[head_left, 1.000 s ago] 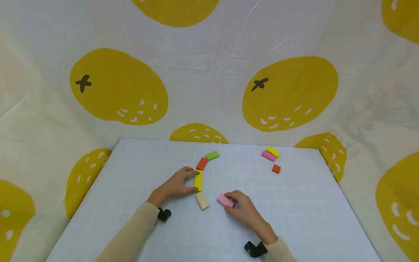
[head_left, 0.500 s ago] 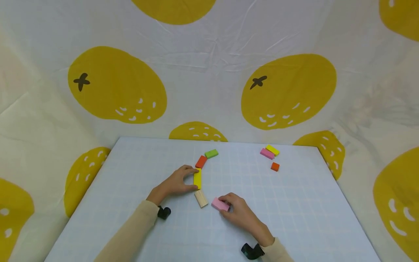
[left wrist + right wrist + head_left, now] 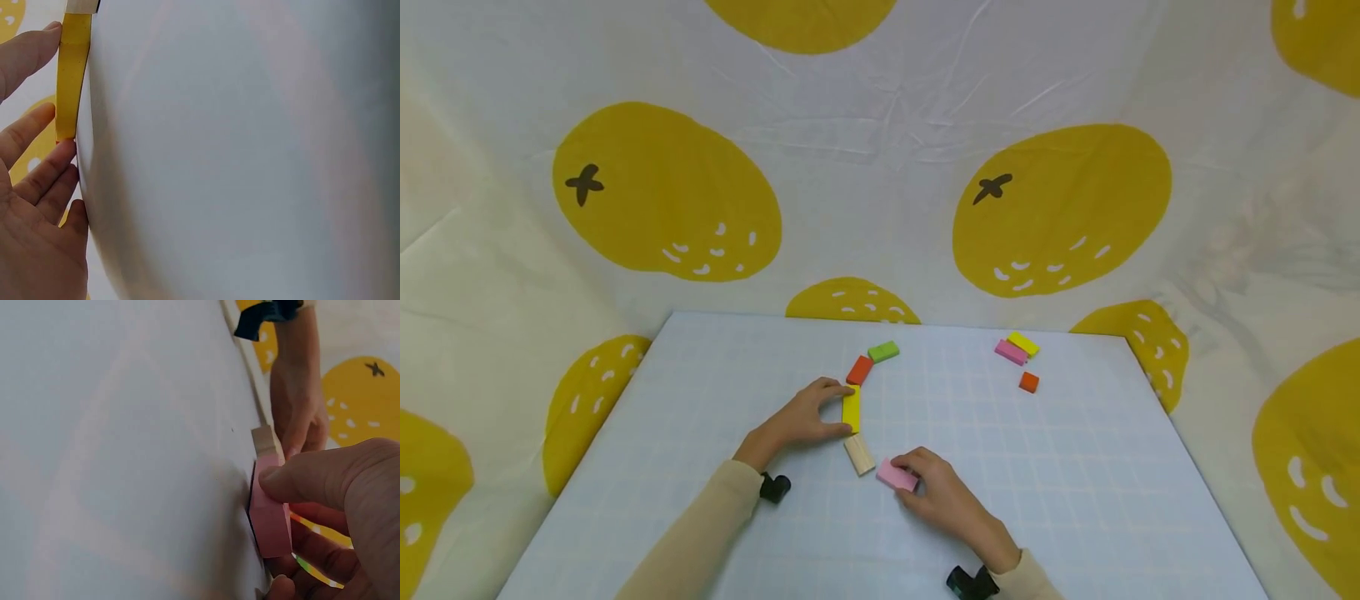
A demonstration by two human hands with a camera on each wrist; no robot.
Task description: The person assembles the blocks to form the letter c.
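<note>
With thumb at the near end and a finger at the far end, my left hand (image 3: 801,417) holds a yellow block (image 3: 851,408) on the table. Its side shows between thumb and fingers in the left wrist view. Just nearer lies a plain wooden block (image 3: 859,455), slanting to the right. My right hand (image 3: 947,500) pinches a pink block (image 3: 897,475) close to that block's near end. In the right wrist view the thumb presses on the pink block's face, and its far side is hidden. A red block (image 3: 860,370) and a green block (image 3: 883,351) continue the curve beyond the yellow one.
At the back right, a second pink block (image 3: 1011,352) lies against another yellow block (image 3: 1023,342), with a small orange block (image 3: 1028,382) nearer. The pale checked table (image 3: 1097,467) meets a fruit-printed cloth (image 3: 868,208) at its back edge.
My right hand has brought the pink block left and slightly toward me, closer to the wooden block. The left hand stays at the yellow block.
</note>
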